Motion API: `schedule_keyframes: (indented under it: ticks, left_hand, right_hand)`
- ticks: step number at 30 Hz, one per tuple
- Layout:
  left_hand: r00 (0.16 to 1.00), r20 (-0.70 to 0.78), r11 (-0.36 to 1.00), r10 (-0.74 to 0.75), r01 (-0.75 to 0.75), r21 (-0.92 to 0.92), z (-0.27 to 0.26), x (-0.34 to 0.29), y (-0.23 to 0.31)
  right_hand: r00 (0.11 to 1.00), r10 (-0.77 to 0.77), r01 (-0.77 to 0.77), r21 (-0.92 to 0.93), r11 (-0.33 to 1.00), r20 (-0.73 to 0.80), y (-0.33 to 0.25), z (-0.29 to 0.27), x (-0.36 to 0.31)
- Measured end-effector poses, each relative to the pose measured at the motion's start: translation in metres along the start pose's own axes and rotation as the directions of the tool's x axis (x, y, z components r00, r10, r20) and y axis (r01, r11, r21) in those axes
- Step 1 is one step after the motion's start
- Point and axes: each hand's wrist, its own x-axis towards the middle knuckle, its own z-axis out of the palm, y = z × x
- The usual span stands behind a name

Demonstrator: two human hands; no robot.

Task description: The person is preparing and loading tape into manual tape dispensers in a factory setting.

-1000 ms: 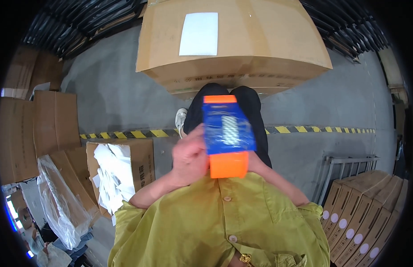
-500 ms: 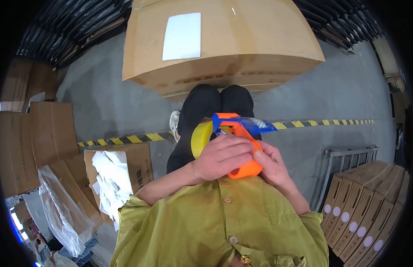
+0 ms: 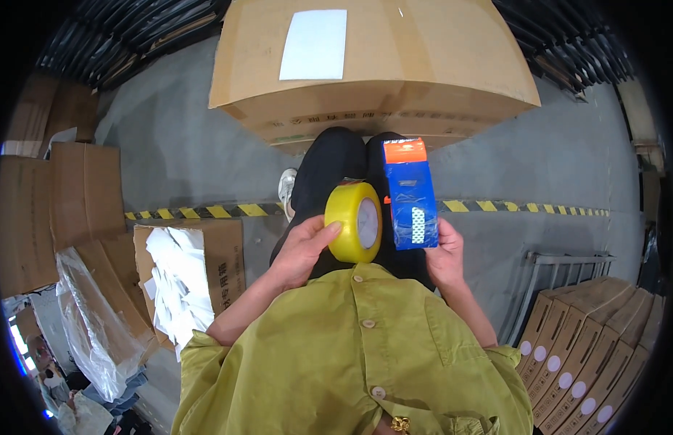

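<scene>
My left hand (image 3: 306, 246) is closed on a roll of yellow packing tape (image 3: 336, 230), thumb on its near side and the pale core facing right. In my right hand (image 3: 445, 254) is a blue and orange tape dispenser (image 3: 409, 196), gripped at its lower end with its broad blue face up. The roll and the dispenser are apart, side by side above my lap. Beyond my knees stands a large cardboard box (image 3: 394, 51) with a white sheet (image 3: 314, 45) on top.
At left an open carton (image 3: 228, 268) holds white paper (image 3: 178, 283), beside stacked cardboard (image 3: 86, 196) and clear plastic wrap (image 3: 97, 333). Several flat cartons (image 3: 576, 348) stand at right by a metal rack (image 3: 529, 290). Yellow-black tape (image 3: 271, 210) crosses the floor.
The tape roll and the dispenser have come apart. My left hand has moved left with the roll; my right hand has turned the dispenser so its blue face shows.
</scene>
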Motion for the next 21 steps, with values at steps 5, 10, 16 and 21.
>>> schedule_keyframes:
  ticks: [5, 10, 16, 21]
  left_hand:
    - [0.992, 0.112, 0.974, 0.059, -0.033, -0.223, 0.021, 0.004, 0.016]
    - [0.989, 0.089, 0.957, 0.120, -0.092, -0.276, 0.033, 0.003, 0.019]
    - [0.995, 0.063, 0.952, 0.081, -0.058, -0.300, 0.035, -0.001, 0.019]
    - [1.000, -0.018, 0.968, 0.000, -0.005, -0.252, 0.038, -0.001, 0.021]
  right_hand:
    - [0.999, 0.025, -0.023, 0.055, 0.998, -0.037, 0.007, 0.006, -0.005]
    - [1.000, 0.010, -0.010, 0.074, 0.997, -0.006, 0.009, 0.006, -0.003]
    - [0.999, 0.026, -0.029, 0.104, 0.994, 0.028, -0.004, 0.019, 0.001]
    - [0.996, 0.093, -0.092, -0.066, 0.994, 0.013, 0.027, 0.016, 0.010]
